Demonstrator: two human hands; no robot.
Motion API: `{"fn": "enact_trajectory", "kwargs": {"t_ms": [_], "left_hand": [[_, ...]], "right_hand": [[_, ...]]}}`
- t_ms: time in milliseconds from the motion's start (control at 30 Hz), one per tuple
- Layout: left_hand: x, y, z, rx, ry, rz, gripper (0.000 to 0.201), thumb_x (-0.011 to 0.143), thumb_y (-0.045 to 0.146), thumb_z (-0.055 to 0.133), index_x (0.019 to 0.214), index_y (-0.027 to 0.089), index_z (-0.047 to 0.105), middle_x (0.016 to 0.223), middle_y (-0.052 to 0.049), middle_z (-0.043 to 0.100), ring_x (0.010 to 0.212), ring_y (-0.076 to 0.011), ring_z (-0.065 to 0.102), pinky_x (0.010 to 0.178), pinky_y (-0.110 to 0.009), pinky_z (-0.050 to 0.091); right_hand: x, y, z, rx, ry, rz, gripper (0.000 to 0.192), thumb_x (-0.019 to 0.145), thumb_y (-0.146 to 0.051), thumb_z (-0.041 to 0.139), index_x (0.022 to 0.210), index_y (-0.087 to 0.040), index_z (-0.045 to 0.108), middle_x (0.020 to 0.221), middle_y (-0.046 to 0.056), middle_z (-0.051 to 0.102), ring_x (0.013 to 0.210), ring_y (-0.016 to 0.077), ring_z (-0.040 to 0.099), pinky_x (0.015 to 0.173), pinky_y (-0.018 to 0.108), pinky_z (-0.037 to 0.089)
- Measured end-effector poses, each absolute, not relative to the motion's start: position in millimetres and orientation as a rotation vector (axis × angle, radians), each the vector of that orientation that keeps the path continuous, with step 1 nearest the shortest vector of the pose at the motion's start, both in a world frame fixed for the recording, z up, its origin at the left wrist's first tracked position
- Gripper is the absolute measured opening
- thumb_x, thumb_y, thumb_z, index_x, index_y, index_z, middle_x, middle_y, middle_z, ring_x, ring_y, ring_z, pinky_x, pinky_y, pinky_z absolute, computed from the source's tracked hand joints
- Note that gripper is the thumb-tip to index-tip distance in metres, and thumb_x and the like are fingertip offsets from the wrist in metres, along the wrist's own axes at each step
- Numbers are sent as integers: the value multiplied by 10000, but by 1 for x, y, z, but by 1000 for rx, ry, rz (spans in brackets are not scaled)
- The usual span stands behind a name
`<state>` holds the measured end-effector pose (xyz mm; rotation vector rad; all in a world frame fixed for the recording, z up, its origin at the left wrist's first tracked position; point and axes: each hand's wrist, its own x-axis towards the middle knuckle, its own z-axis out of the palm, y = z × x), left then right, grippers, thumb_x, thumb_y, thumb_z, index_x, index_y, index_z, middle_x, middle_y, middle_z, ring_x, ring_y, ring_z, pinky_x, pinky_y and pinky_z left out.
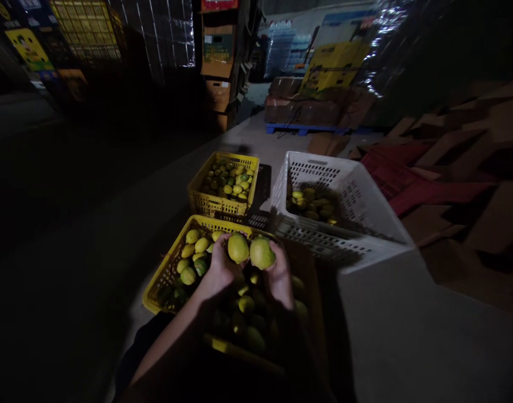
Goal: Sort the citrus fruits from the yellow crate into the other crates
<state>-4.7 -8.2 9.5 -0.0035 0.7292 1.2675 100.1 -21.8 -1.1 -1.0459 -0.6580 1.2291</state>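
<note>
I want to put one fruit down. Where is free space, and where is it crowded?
Free: the floor right of the near yellow crate, below the white crate. The white crate holds few fruits. Crowded: the near yellow crate under both hands, and the far yellow crate.

Both forearms bare to the elbow, no sleeves visible; left hand [220,267] and right hand [280,275] ungloved, no rings or watch discernible.

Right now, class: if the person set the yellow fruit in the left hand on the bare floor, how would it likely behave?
The yellow fruit looks rounded, so it would probably roll. The left hand holds it alone, suggesting it is fairly light. Its skin looks smooth, perhaps slightly slippery.
</note>
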Motion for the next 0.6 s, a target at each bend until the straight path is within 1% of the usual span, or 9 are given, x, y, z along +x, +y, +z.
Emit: {"fn": "enact_trajectory", "kwargs": {"t_ms": [67,133,233,267,300,367,433,500,600], "left_hand": [[-4,-10,12,0,685,1257,105,759,274,623,836,204,605,767,-43,663,700,-173,637,605,-285,520],[-3,-11,15,9,636,1247,92,784,250,611,854,191,614,780,-51,667,700,-168,639,592,-276,518],[-2,-12,20,1,546,1258,84,800,192,627,883,182,629,796,-42,666,723,-140,642,642,-240,529],[-2,-13,20,-6,521,1268,99,803,172,627,900,188,637,799,-31,667,725,-127,640,656,-223,529],[-2,-13,21,-6,506,1279,120,807,162,622,919,197,645,804,-21,669,726,-117,638,664,-210,529],[-2,-14,21,15,511,1298,142,814,169,607,937,216,660,805,-8,672,727,-112,636,673,-208,533],[-1,-14,21,42,550,1323,139,817,193,588,926,223,669,814,-13,676,765,-128,645,711,-231,547],[0,-14,20,63,584,1350,146,810,204,573,917,224,670,832,-24,680,836,-152,658,762,-262,556],[1,-15,19,48,586,1343,145,798,190,566,903,219,662,820,-28,675,860,-152,662,798,-262,552]], "right_hand": [[101,-22,2,-1023,-585,1260,218,713,-462,669,813,-275,615,831,2,662,777,207,633,704,365,538],[104,-21,5,-1001,-530,1322,235,708,-490,663,768,-268,614,760,8,657,702,206,619,608,350,517],[109,-19,8,-969,-506,1456,358,713,-585,628,776,-233,649,692,26,661,531,176,547,420,302,395],[111,-19,8,-958,-494,1483,391,714,-605,619,793,-224,664,694,35,668,501,169,526,386,293,359],[112,-18,7,-950,-477,1492,399,719,-609,612,804,-224,673,707,44,678,498,171,524,374,292,354],[115,-18,5,-929,-442,1478,342,742,-576,599,793,-248,676,740,50,691,573,198,579,432,318,446],[115,-18,3,-873,-389,1491,249,759,-509,595,760,-273,676,744,39,692,689,214,630,586,345,541],[114,-18,1,-781,-295,1547,173,748,-443,618,746,-282,681,744,19,694,750,197,646,689,330,557],[113,-17,0,-708,-184,1597,116,706,-387,667,717,-272,673,746,-8,701,764,174,653,695,301,554]]}}
